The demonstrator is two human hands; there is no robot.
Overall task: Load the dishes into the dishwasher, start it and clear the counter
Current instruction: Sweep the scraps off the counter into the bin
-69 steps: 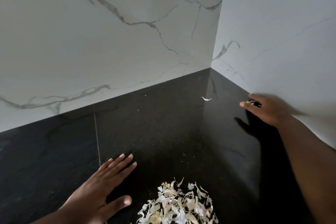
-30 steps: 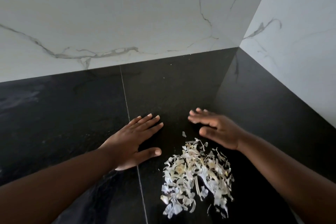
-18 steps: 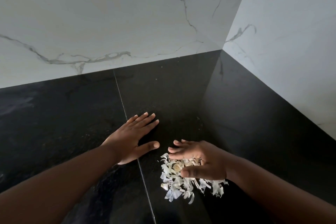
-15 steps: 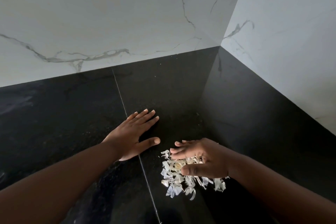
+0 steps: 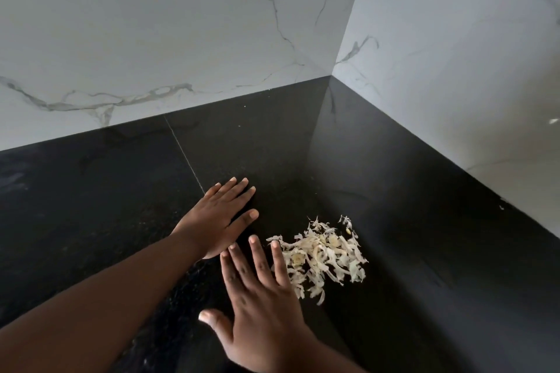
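The black counter (image 5: 91, 206) meets white veined marble wall panels (image 5: 151, 24) at its back and right edges; a thin seam (image 5: 185, 151) runs across it from the back edge toward the left hand.

The left hand (image 5: 216, 221) lies palm down on the counter, fingers straight and close together, thumb spread to the right, holding nothing.

The right hand (image 5: 257, 306) is nearer the front edge, fingers straight and slightly fanned, thumb out to the left, holding nothing. Its index fingertip reaches the left margin of the pile.

The pile of pale peel scraps (image 5: 324, 254) lies on the counter right of both hands, well clear of the back corner (image 5: 329, 77).
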